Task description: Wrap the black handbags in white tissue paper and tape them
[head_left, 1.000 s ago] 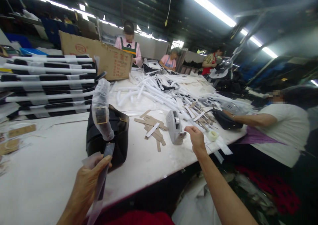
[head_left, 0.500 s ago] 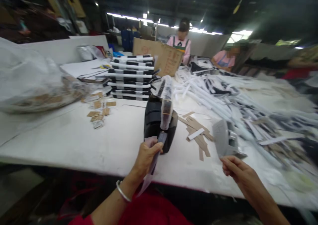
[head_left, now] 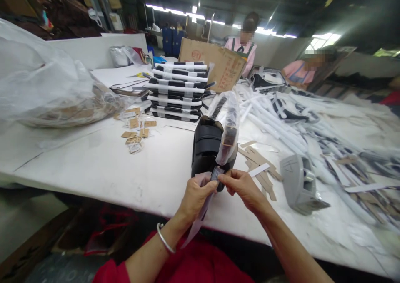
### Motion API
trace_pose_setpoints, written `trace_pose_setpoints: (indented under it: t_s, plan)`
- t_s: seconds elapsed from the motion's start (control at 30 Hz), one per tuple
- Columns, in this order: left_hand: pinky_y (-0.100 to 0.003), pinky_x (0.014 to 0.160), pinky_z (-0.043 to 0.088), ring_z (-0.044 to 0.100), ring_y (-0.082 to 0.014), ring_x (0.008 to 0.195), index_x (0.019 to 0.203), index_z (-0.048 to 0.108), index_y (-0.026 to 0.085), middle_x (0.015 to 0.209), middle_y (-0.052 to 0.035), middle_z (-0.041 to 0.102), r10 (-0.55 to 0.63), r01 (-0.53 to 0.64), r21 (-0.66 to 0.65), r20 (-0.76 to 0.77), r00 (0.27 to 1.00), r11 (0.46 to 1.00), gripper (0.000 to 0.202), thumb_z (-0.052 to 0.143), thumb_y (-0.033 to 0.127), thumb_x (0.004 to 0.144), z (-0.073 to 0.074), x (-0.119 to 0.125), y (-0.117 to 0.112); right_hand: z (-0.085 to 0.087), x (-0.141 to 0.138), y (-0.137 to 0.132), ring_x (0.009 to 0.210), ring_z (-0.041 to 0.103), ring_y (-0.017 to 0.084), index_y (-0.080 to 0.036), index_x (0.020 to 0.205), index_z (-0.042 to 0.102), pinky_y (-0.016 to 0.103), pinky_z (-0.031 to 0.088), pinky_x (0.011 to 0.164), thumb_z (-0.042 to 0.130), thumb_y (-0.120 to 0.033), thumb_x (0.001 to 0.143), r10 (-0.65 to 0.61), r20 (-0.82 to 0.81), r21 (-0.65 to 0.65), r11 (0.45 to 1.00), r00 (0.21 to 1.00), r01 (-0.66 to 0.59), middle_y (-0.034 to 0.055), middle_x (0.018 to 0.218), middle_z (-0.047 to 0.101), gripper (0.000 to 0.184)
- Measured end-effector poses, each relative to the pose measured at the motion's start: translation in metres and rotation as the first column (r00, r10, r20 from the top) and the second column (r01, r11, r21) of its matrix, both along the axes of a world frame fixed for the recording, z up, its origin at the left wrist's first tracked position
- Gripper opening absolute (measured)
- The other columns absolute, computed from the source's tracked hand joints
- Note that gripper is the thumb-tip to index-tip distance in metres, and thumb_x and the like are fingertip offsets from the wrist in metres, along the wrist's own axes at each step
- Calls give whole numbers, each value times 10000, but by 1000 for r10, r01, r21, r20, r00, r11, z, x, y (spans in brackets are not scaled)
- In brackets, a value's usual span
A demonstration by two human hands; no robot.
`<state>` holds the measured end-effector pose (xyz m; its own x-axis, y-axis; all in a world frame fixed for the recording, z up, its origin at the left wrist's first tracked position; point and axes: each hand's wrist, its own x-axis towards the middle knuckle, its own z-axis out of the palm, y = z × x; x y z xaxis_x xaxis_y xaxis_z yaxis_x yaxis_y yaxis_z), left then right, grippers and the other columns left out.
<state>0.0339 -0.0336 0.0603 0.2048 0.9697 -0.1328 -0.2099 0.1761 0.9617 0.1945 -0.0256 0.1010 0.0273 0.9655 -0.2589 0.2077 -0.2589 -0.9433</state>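
Note:
A black handbag [head_left: 206, 143] stands on the white table in front of me. Its handle strap [head_left: 230, 120] arches up, wrapped in clear plastic film with a buckle showing through. My left hand [head_left: 200, 195] grips the strap's lower end, and a strip of thin white wrapping [head_left: 194, 232] hangs below it. My right hand [head_left: 240, 186] is closed in a pinch against that same strap end, beside my left thumb. Whatever is between its fingertips is too small to make out. A grey tape dispenser [head_left: 295, 183] sits to the right of my right hand.
Brown and white strips [head_left: 261, 166] lie right of the bag. Small tan tags [head_left: 134, 133] and a large plastic bag [head_left: 40, 83] are at left. Behind are stacked black-and-white bundles [head_left: 178, 89], a cardboard box [head_left: 215, 62], loose white strips and two co-workers.
My right hand has moved left from beside the tape dispenser to the strap end. My left hand keeps its grip on the strap. The whole view has shifted.

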Motion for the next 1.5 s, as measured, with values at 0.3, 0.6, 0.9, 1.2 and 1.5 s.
trace_pose_setpoints:
  t_s: [0.3,0.6,0.9,1.2,1.5]
  plan:
    - [-241,581,370,510,-113,570,587,619,135,630,-26,623,-43,158,-275,383,923,948,301,829,350,608,-5,4,1,6,8,1,519,548,102,-156,651,676,232,441,529,786,-475,669,170,-172,-94,978,970,-188,17,604,670,338]
    - [-233,463,243,356,-51,424,671,676,111,511,17,557,-45,218,-390,408,912,895,305,854,335,564,-9,4,0,-5,-14,8,399,518,122,-200,524,622,228,382,410,626,-255,638,28,163,-115,993,986,-9,7,473,628,127]
    - [-227,529,338,477,-94,534,659,646,124,595,-5,589,94,-14,-302,251,963,953,325,845,376,607,-1,5,-15,5,-10,-16,428,497,123,-194,605,688,231,341,425,652,-411,746,-14,237,-11,1000,971,17,1,472,593,262]
    - [-237,572,388,521,-116,579,796,662,129,669,-13,618,58,19,-228,327,943,973,328,818,396,688,-1,3,-25,-8,-36,-25,329,187,16,-159,692,624,167,135,350,840,-415,652,-112,-613,-202,979,782,-18,-124,342,330,337]
    - [-262,734,470,641,-193,825,862,737,167,860,-61,722,232,-229,62,-39,972,972,349,626,499,863,-6,-26,-39,-10,-42,-22,313,153,2,-123,793,698,160,111,330,865,-384,634,-163,-641,-198,979,750,44,-130,333,329,349]
